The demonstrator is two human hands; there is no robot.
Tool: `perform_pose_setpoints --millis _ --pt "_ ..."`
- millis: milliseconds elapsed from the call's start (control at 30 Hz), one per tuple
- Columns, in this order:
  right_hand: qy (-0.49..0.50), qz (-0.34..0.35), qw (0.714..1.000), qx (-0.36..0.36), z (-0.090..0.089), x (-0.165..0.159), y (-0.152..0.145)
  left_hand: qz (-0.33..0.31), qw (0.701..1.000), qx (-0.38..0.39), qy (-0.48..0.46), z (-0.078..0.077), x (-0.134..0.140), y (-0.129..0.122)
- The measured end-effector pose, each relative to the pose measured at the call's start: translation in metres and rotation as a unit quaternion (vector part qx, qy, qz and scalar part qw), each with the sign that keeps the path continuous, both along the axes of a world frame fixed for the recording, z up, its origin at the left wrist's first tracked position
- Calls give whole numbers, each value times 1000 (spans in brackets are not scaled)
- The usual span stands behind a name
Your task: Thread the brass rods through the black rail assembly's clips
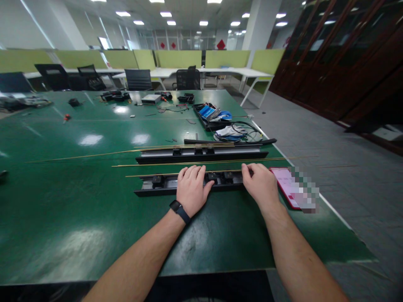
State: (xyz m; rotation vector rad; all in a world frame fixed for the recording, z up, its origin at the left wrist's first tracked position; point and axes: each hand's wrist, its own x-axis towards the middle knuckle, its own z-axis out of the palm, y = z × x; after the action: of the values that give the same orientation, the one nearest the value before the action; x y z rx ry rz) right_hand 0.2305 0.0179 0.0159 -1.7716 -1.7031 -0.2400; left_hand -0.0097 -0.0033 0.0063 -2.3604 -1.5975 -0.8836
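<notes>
A black metal rail (156, 191) with a silvery channel and several black blocks (158, 180) lies crosswise in front of me on the green table. My left hand (192, 188) lies over its middle, fingers across the far edge and thumb near a block on the near side. At the rail's right end my right hand (260, 182) is closed, thumb and index finger pinched at a thin brass-coloured rod (151, 175). That rod runs along the far edge of the rail, partly hidden by my left fingers. A second similar rail (201, 157) lies parallel behind it.
More thin rods (141, 165) lie between and behind the rails, some reaching past the right table edge. A phone in a red case (285, 184) is beside my right hand. Farther back are gloves (231, 132), a black tray (201, 118) and black cables (248, 131).
</notes>
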Motion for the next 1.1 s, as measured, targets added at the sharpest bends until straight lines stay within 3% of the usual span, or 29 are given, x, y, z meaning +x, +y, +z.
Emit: perform_pose_setpoints --millis 233,467,833,1100 --pt "37 117 992 13 -1 -9 -2 0 1000 4 -2 -1 -1 0" --pt "28 32 999 23 -1 -1 2 0 1000 -2 2 0 -1 0" --pt "48 121 991 19 2 -9 -3 -1 1000 2 6 -1 -1 0" --pt "55 69 996 22 1 -5 -1 1 1000 0 1 0 0 0"
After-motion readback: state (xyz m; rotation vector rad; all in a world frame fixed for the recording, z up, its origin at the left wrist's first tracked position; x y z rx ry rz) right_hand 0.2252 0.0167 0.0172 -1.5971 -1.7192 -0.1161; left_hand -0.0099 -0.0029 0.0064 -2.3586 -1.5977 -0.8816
